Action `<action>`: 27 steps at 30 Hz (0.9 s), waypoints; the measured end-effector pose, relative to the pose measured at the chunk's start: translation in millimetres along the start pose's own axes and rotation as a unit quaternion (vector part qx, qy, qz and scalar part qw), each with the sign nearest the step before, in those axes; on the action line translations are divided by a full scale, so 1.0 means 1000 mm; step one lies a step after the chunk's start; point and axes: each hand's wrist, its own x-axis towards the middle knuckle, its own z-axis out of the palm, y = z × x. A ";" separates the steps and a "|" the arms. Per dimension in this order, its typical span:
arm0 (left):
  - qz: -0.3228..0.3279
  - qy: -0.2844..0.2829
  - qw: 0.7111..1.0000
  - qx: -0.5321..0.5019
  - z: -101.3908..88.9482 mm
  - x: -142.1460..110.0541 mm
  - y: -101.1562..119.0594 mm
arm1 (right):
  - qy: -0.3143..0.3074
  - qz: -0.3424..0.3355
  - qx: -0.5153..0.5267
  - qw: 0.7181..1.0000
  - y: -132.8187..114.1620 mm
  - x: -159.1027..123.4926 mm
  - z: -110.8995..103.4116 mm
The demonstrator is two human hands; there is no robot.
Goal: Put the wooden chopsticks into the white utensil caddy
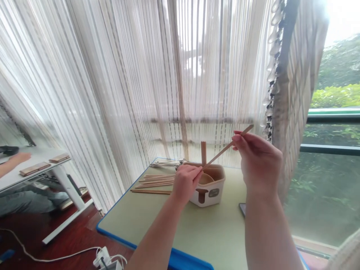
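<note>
A wooden chopstick (pixel 222 152) slants in the air above the holder, its upper end to the right. My right hand (pixel 257 157) pinches it near that upper end. The lower end meets the fingers of my left hand (pixel 187 180), which are closed on it over the holder's left side. The white utensil holder (pixel 209 200) has a brown inside; a round spoon bowl (pixel 206 179) shows in it, and several chopsticks (pixel 203 153) stand upright at its back. More chopsticks (pixel 154 183) lie on the table left of my left hand, which covers their right ends.
Metal spoons or forks (pixel 165 163) lie at the back of the pale green, blue-edged table (pixel 135 217). A dark flat object (pixel 242 209) lies right of the holder. Another person's hand (pixel 22 156) rests over a white table (pixel 45 155) at left. A power strip (pixel 105 258) is below.
</note>
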 end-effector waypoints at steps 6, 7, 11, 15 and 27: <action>-0.027 0.001 0.999 0.018 0.024 0.022 0.008 | -0.120 0.065 -0.026 0.990 0.016 0.015 -0.009; -0.030 -0.005 0.999 0.020 0.027 0.024 0.009 | -0.148 0.069 -0.033 0.986 0.019 0.016 -0.011; -0.051 -0.027 0.998 0.008 0.031 0.032 0.012 | -0.151 0.068 -0.070 0.984 0.027 0.022 -0.019; -0.074 -0.036 0.997 -0.009 0.027 0.036 0.009 | -0.113 0.044 -0.107 0.987 0.036 0.025 -0.019; -0.172 0.028 0.984 -0.042 -0.001 0.074 0.001 | -0.117 -0.016 -0.127 0.985 0.046 0.020 -0.006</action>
